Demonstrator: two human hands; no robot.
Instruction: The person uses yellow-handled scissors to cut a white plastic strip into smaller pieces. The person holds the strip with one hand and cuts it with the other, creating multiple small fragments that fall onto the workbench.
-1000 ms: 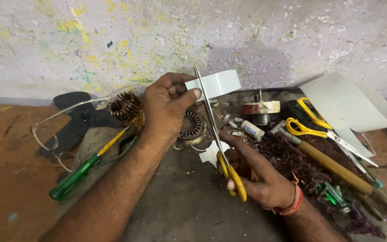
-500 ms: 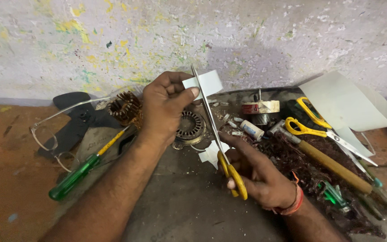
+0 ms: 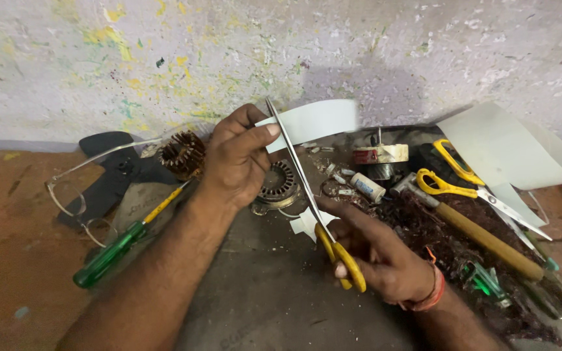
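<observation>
1. A white strip is pinched in the left hand between thumb and fingers, raised clear of the bench. It is held at one end, so that the free length stands out to the right where the blades can reach it.
2. Scissors with yellow handles are gripped in the right hand, fingers closed through and around the loops. The blades are seen as one thin line running up to the strip's held end; whether they are parted cannot be told.
3. The blades lie against the strip just beside the left fingertips, a placing that keeps the thin material stiff at the point of contact.
4. A small white offcut lies on the bench directly below the blades.
5. A round metal stator rests on the bench under the left hand, not touched by it.
6. A green screwdriver lies along the left forearm, handle toward the person, within reach but unheld.
7. A copper coil and a wire guard are set back by the wall, left of the work.
8. To the right, a second pair of scissors, a wooden-handled tool, a tape roll and a curled white sheet are grouped, well apart from both hands. The sheet matches the strip in colour.
</observation>
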